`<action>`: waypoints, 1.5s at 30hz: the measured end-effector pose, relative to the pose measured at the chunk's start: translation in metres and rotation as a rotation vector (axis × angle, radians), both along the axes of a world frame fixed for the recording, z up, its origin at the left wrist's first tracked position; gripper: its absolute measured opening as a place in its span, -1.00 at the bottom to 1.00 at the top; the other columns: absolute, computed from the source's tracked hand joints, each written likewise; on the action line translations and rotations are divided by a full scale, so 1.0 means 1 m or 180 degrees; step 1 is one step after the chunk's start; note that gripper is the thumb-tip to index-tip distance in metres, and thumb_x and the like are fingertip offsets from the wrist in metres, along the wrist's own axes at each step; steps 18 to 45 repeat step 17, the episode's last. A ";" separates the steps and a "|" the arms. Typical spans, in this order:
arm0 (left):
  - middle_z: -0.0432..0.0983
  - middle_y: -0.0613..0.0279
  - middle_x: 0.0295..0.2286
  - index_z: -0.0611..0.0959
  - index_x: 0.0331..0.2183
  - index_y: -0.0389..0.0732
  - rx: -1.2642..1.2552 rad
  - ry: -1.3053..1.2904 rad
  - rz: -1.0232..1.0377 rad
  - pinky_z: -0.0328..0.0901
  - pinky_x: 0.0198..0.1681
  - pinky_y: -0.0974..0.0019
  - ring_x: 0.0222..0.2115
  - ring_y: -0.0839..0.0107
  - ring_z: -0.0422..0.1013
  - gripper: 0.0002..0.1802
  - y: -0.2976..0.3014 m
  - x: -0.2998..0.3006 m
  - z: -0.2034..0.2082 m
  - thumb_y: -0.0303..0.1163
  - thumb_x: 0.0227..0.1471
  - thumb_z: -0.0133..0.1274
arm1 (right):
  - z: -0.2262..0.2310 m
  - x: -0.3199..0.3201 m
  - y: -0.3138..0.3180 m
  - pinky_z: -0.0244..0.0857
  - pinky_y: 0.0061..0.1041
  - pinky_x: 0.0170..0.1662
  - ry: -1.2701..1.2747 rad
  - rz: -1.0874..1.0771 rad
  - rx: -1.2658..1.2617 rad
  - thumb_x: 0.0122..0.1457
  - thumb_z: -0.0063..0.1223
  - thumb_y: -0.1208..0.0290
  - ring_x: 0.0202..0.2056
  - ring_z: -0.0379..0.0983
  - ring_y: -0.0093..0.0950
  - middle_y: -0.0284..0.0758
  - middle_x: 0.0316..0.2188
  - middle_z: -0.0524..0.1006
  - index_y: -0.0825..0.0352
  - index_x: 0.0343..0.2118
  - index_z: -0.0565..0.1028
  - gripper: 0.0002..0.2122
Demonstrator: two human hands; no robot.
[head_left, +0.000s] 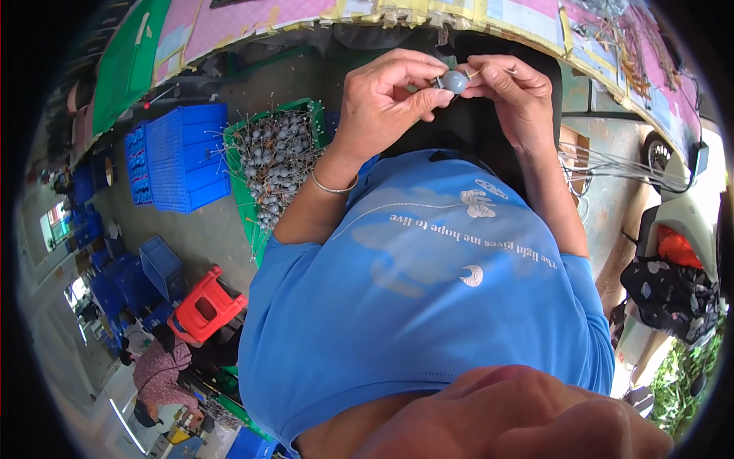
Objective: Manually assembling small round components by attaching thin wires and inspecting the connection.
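Note:
In front of my chest, just below the table edge, a small glossy grey ball (454, 82) sits between my two hands. My left hand (386, 92) has thumb and fingers pinched at the ball's left side, where a small dark fitting shows. On the other side my right hand (514, 90) is closed, its thumb and forefinger gripping a thin pale stem that meets the ball. To the left stands a green crate (318, 122) heaped with similar grey balls (279, 153) on thin wires.
A pink, tape-edged table (260, 15) spans the far side. Blue crates (187, 157) and a red stool (205, 307) stand to the left. Another person (164, 375) is lower left. At right are white cables (612, 164) and a scooter (680, 218) with a dark patterned bag (669, 294).

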State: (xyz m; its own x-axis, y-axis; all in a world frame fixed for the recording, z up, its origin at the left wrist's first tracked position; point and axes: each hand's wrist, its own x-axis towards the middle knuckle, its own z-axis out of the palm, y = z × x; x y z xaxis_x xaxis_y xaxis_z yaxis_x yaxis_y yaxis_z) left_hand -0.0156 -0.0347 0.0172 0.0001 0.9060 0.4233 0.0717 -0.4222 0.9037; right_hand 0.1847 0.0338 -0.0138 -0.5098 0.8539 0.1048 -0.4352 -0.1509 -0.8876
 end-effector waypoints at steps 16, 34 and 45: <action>0.60 0.11 -0.34 0.53 0.04 -0.24 -0.2786 0.1768 0.2175 0.40 -0.38 0.41 -0.39 0.41 0.50 -0.32 -0.172 -0.233 -0.062 -0.23 -0.13 0.35 | -0.011 -0.030 0.018 0.45 -0.55 -0.22 -0.1084 0.1250 -0.0158 0.17 0.14 0.53 -0.32 0.58 -0.49 -0.23 -0.31 0.63 0.45 -0.15 0.55 -0.80; 0.59 -0.03 -0.21 0.49 0.09 -0.22 -0.2477 0.1764 0.2406 0.44 -0.19 0.33 -0.19 0.29 0.53 -0.24 -0.165 -0.234 -0.066 -0.18 -0.15 0.37 | -0.007 -0.033 0.021 0.46 -0.54 -0.22 -0.1201 0.1232 -0.0018 0.16 0.16 0.52 -0.32 0.59 -0.47 -0.22 -0.31 0.63 0.44 -0.15 0.55 -0.79; 0.59 -0.03 -0.21 0.49 0.09 -0.22 -0.2477 0.1764 0.2406 0.44 -0.19 0.33 -0.19 0.29 0.53 -0.24 -0.165 -0.234 -0.066 -0.18 -0.15 0.37 | -0.007 -0.033 0.021 0.46 -0.54 -0.22 -0.1201 0.1232 -0.0018 0.16 0.16 0.52 -0.32 0.59 -0.47 -0.22 -0.31 0.63 0.44 -0.15 0.55 -0.79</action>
